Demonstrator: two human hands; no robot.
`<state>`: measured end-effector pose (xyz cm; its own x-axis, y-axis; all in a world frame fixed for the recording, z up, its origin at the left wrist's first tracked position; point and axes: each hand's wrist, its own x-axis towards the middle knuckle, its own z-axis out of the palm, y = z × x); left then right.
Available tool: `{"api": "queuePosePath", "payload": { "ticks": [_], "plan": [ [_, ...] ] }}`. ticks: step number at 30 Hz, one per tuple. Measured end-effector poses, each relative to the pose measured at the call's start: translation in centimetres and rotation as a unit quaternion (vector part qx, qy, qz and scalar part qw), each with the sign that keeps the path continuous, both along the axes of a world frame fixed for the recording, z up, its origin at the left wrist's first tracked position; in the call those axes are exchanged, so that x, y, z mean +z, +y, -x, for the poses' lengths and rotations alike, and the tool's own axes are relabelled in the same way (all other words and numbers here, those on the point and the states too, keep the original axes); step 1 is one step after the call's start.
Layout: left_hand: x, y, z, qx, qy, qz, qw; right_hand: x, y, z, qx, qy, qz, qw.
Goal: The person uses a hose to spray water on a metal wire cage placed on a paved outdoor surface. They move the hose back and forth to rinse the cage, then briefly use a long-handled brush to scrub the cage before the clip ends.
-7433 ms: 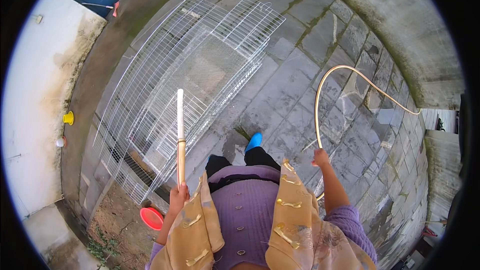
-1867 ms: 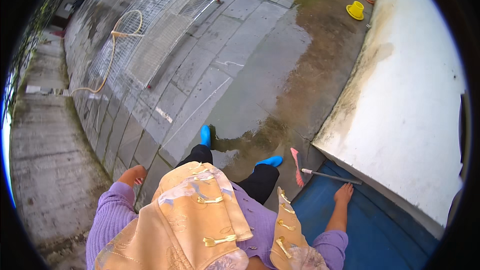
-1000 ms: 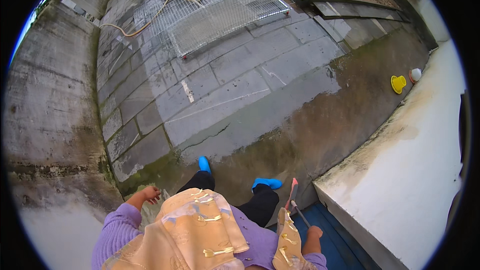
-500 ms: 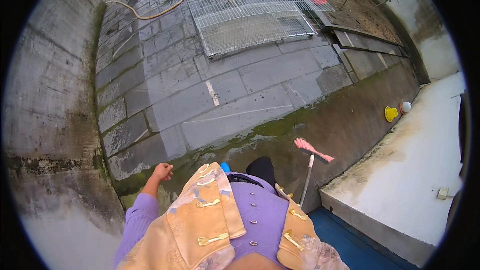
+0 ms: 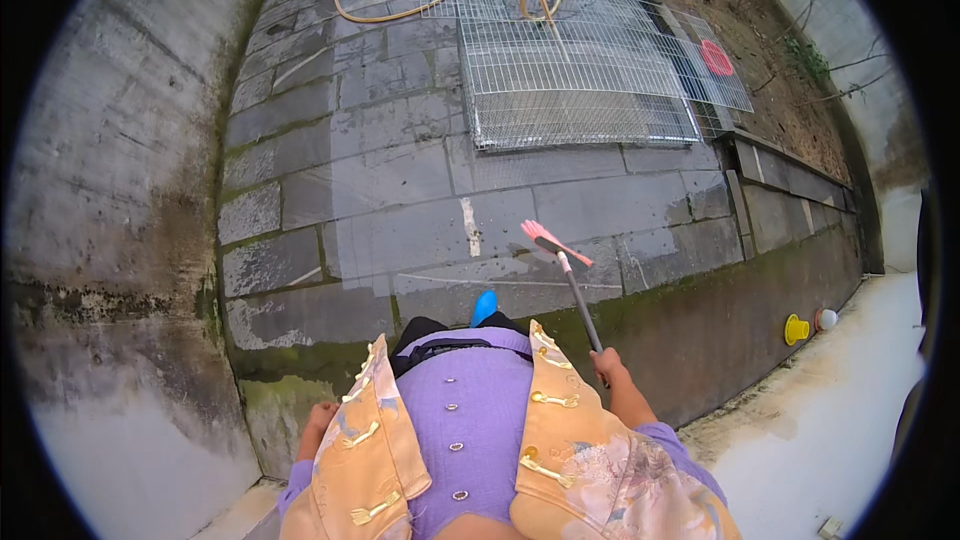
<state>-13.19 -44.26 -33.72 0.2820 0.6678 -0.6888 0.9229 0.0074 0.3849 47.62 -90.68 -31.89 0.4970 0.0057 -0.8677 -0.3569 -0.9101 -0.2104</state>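
Observation:
My right hand (image 5: 607, 368) is wrapped round the dark grey handle of a broom (image 5: 580, 302). The broom slants up and away to the left, its pink bristled head (image 5: 557, 243) over the wet slabs; whether it touches them I cannot tell. My left hand (image 5: 321, 417) hangs low beside the orange vest (image 5: 365, 445), its fingers curled in with nothing seen in them. One blue shoe (image 5: 485, 308) shows in front of me on the paving (image 5: 400, 225).
Wire mesh panels (image 5: 585, 115) lie ahead, with a tan hose (image 5: 400, 15) looping past them. Concrete walls (image 5: 120, 160) stand on the left. A red basket-like piece (image 5: 716, 58) is beyond the mesh. Near the white wall at right is a yellow plastic thing (image 5: 796, 330).
The broom has swung forward and left over the slabs, and my right hand on its handle has come into view. My left hand has dropped closer to my side. The whole view has shifted.

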Motion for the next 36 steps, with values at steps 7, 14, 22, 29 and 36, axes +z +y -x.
{"api": "queuePosePath", "payload": {
  "ticks": [7, 14, 22, 29, 36],
  "plan": [
    [3.0, -0.3, -6.8, 0.247, 0.065, 0.151, 0.955, 4.3, 13.1, -13.7, 0.007, 0.13, -0.144, 0.981],
    [1.3, 12.1, -12.3, 0.306, 0.107, 0.232, 0.917, 6.9, 32.8, -17.9, 0.047, 0.161, -0.288, 0.943],
    [0.7, 45.4, -23.4, 0.098, 0.087, 0.024, 0.991, 13.6, 60.0, -25.1, 0.042, 0.146, -0.337, 0.929],
    [5.8, 72.1, -58.0, -0.022, -0.055, -0.108, 0.992, 18.1, 77.6, -35.7, -0.017, 0.041, -0.334, 0.941],
    [3.8, 87.5, -72.9, -0.048, -0.117, -0.101, 0.987, 17.9, 91.5, -47.1, -0.084, 0.005, -0.371, 0.925]
  ]
}}
